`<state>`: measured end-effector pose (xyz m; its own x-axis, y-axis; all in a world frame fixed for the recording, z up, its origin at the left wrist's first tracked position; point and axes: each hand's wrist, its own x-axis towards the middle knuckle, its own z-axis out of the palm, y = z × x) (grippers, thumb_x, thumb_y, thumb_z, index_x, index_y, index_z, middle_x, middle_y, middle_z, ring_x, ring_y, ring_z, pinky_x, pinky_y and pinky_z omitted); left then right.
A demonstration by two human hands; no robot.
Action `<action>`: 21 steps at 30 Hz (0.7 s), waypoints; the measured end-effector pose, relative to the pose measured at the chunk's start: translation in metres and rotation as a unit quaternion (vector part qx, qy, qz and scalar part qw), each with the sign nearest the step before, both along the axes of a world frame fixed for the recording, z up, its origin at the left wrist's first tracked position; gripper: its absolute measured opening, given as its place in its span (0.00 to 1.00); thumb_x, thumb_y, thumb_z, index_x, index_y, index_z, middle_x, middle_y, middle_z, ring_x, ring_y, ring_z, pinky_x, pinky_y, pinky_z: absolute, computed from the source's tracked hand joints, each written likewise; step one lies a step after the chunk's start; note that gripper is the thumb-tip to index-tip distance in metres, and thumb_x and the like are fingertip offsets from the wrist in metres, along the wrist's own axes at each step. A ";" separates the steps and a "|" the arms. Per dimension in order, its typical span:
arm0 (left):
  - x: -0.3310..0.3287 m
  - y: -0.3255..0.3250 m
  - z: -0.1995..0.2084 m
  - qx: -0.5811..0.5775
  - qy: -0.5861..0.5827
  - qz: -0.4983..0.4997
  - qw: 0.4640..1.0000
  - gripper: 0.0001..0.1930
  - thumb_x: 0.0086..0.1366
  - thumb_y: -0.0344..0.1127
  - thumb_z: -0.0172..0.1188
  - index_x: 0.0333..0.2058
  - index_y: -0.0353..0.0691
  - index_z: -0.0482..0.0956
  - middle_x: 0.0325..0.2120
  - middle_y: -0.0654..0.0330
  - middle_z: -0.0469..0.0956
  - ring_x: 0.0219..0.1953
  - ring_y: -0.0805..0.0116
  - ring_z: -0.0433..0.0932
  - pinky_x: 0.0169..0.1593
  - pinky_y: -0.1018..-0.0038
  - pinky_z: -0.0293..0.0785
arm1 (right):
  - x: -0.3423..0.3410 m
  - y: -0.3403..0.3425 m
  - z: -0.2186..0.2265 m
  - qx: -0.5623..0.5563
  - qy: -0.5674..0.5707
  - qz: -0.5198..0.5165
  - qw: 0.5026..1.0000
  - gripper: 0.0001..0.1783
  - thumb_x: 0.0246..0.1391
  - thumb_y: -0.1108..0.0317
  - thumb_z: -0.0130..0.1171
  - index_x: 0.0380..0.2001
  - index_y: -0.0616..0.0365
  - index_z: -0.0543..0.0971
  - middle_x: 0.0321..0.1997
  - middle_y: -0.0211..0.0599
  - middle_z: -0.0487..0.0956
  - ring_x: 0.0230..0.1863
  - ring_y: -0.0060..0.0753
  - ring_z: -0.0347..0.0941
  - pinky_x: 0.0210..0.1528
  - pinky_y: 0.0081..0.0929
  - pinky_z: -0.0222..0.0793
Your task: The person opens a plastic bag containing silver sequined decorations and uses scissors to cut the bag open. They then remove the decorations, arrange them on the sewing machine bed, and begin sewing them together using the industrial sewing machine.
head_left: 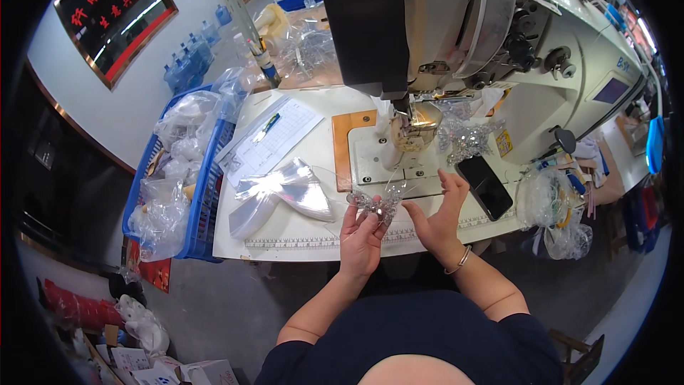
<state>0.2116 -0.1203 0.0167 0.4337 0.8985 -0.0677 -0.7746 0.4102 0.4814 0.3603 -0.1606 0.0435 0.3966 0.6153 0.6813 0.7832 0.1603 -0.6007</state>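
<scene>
left hand [360, 235] fingers pinched clear sequined piece [376, 203] at bench front edge | right hand [439, 217] fingers spread wide, steadying its right end | looked light, floppy, snag-prone; best gripped by edges

Small clear sparkly piece [376, 204], table-edge

blue basket [206, 192], white table [285, 239], black phone [486, 187], clear glittery piece [376, 204].

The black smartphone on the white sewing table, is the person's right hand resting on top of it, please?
No, the black smartphone lies flat and untouched just beyond the right hand, which is open beside the clear sparkly piece that the left hand pinches.
</scene>
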 end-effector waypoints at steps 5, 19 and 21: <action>-0.004 0.003 0.003 -0.042 0.016 -0.024 0.999 0.23 0.63 0.22 0.47 0.56 0.50 0.63 0.51 0.55 0.70 0.51 0.64 0.71 0.54 0.65 0.69 | -0.001 -0.004 0.011 -0.013 -0.067 0.006 0.998 0.31 0.40 0.64 0.69 0.47 0.63 0.67 0.44 0.46 0.63 0.46 0.47 0.58 0.48 0.36 0.57; -0.008 0.001 0.000 0.003 0.051 -0.030 0.998 0.25 0.63 0.21 0.47 0.59 0.45 0.58 0.51 0.53 0.70 0.51 0.64 0.72 0.54 0.67 0.69 | 0.007 0.010 0.000 -0.192 0.527 0.283 0.778 0.08 0.42 0.69 0.68 0.25 0.57 0.79 0.27 0.21 0.76 0.31 0.14 0.66 0.37 0.17 0.62; -0.009 0.003 -0.007 0.015 0.038 -0.046 0.998 0.24 0.63 0.22 0.47 0.58 0.47 0.60 0.52 0.53 0.69 0.52 0.63 0.71 0.55 0.66 0.69 | 0.007 0.010 -0.003 -0.182 0.496 0.277 0.803 0.08 0.42 0.70 0.68 0.25 0.58 0.78 0.26 0.21 0.76 0.31 0.14 0.66 0.37 0.17 0.62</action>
<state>0.2021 -0.1170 0.0093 0.5095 0.8571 -0.0764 -0.6951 0.4623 0.5505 0.3671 -0.1504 0.0409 0.2303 0.9709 -0.0657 -0.2408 -0.0085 -0.9705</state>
